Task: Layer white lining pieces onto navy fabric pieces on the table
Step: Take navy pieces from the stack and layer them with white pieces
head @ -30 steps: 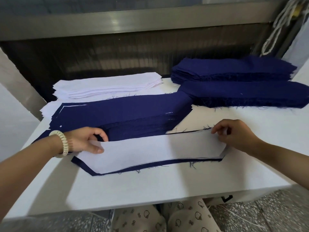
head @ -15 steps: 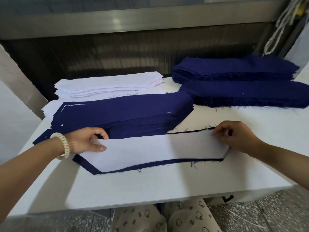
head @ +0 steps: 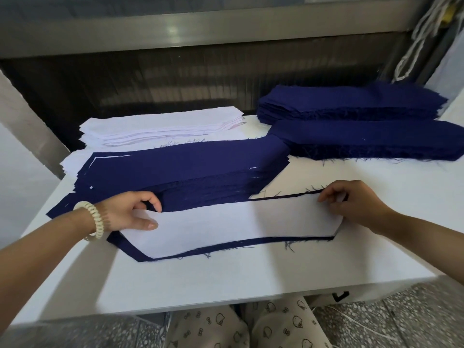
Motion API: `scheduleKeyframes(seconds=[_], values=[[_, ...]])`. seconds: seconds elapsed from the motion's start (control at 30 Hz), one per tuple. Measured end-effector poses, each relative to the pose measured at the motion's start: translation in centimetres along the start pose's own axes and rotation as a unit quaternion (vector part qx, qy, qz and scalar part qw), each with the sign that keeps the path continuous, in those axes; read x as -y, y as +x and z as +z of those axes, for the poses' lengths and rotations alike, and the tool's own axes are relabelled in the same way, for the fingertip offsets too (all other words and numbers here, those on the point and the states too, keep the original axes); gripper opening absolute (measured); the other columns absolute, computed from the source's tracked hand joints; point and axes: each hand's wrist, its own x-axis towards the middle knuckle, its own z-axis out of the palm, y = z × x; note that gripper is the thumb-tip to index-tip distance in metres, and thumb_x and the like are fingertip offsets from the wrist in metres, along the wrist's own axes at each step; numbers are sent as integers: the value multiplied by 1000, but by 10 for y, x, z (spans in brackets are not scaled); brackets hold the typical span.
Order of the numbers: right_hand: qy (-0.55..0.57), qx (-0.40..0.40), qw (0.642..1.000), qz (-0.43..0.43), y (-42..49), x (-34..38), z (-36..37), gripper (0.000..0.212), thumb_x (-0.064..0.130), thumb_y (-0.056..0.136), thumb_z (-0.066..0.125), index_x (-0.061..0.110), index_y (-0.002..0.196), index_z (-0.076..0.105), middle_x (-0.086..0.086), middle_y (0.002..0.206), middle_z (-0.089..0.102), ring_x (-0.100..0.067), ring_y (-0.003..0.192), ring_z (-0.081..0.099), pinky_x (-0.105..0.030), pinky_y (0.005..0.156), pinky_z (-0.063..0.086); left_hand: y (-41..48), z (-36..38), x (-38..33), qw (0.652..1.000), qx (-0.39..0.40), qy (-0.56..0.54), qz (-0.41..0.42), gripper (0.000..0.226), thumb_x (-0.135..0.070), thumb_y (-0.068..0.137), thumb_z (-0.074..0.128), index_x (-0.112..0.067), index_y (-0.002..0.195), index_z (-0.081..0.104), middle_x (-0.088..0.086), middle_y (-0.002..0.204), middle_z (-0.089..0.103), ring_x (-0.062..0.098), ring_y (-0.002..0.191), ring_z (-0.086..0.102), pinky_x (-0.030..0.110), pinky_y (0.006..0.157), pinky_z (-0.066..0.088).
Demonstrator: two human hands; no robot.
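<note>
Lying flat near the front of the table (head: pixel 226 280), the lining (head: pixel 238 222) is seen on top of a navy piece (head: pixel 130 248). A navy margin is left showing along the near side & left end, w/ only a thin line along the far right edge.

The lining's left end is held by the L hand (head: pixel 128 212): the thumb is laid flat on the white cloth, and the fingers are curled over its far edge. Whether the navy layer is also caught cannot be told. A pale coiled bracelet (head: pixel 96 222) is worn on that wrist.

The far right corner is pinched by the curled fingertips of the R hand (head: pixel 351 202), w/ the palm resting over the lining's right end.

Just behind, touching the lining's far edge, a mid stack (head: pixel 188 169) of navy pieces is fanned out; thin white slivers are seen at its edges. Behind that, at the back left, a white stack (head: pixel 160 126) is placed. At the back right, two navy stacks (head: pixel 351 104) are laid one in front of the other, w/ frayed threads along the edges.

Below the table edge, printed trousers (head: pixel 251 327) & speckled floor (head: pixel 376 317) are visible. A white cord (head: pixel 416 43) is hung at the upper right.
</note>
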Motion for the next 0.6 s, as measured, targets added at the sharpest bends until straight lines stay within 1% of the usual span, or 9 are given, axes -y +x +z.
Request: scheduleKeyframes(seconds=[0.03, 0.1, 0.2, 0.27, 0.33, 0.4, 0.47, 0.53, 0.6], values=[[-5, 0, 1000, -3, 0, 0, 0, 41, -13, 73, 58, 27, 66, 66, 3, 74, 60, -8, 65, 48, -18, 57, 38, 0, 1, -1, 1000, -5, 3, -1, 30, -28, 71, 82, -44, 84, 60, 11, 80, 57, 16, 79, 52, 31, 76, 44], [-20, 1, 1000, -13, -1, -1, 2, 40, -13, 73, 59, 26, 65, 66, 5, 74, 60, -8, 66, 49, -15, 57, 38, -1, 3, -2, 1000, -15, -2, -2, 30, -25, 70, 82, -41, 83, 61, -1, 73, 50, 8, 72, 49, 21, 67, 40], [-73, 17, 995, -59, -3, 1, 2, 38, -11, 72, 62, 26, 65, 64, 8, 76, 59, -9, 69, 51, -10, 59, 38, -1, 4, -3, 1000, -22, 2, -7, 31, -22, 70, 82, -31, 90, 62, -5, 71, 48, 3, 61, 47, 19, 59, 38], [-144, 42, 984, -97, -2, 2, 0, 33, -9, 73, 63, 24, 73, 66, 6, 83, 56, -16, 80, 50, -15, 66, 35, -2, 5, -7, 1000, -24, -4, -9, 32, -18, 69, 82, -27, 91, 62, 0, 72, 49, 5, 54, 44, 24, 52, 40], [-203, 40, 971, -121, -1, 1, -3, 27, -3, 75, 63, 21, 82, 70, 5, 89, 53, -17, 91, 44, -24, 74, 33, -4, 6, -10, 999, -35, -2, -5, 34, -16, 69, 82, -27, 92, 61, 2, 76, 49, 6, 51, 42, 24, 44, 40], [-254, 4, 957, -141, 0, 0, -6, 19, 5, 76, 66, 21, 86, 72, 3, 97, 53, -19, 97, 39, -26, 79, 30, -5, 5, -11, 996, -59, 57, 23, 33, -26, 70, 81, -34, 93, 58, -2, 81, 51, 7, 54, 44, 19, 49, 42], [-321, -27, 937, -132, 5, 0, -6, 16, 17, 78, 67, 24, 92, 71, 0, 111, 50, -22, 105, 33, -32, 88, 26, -8, 3, -12, 984, -103, 129, 64, 32, -51, 71, 74, -37, 93, 55, -6, 85, 52, 5, 63, 48, 17, 60, 40], [-360, -32, 927, -98, 14, 2, -6, 22, 26, 81, 65, 28, 103, 67, 0, 122, 43, -24, 115, 27, -37, 95, 22, -10, 3, -14, 972, -142, 161, 92, 46, -72, 67, 58, -35, 94, 56, -11, 86, 52, 4, 70, 50, 26, 65, 44], [-355, -32, 931, -73, 27, 5, -5, 29, 27, 84, 62, 29, 113, 62, 0, 129, 39, -25, 121, 24, -39, 100, 20, -9, 5, -17, 960, -169, 196, 111, 56, -74, 63, 44, -30, 95, 59, -12, 87, 52, 10, 77, 53, 33, 68, 48]])
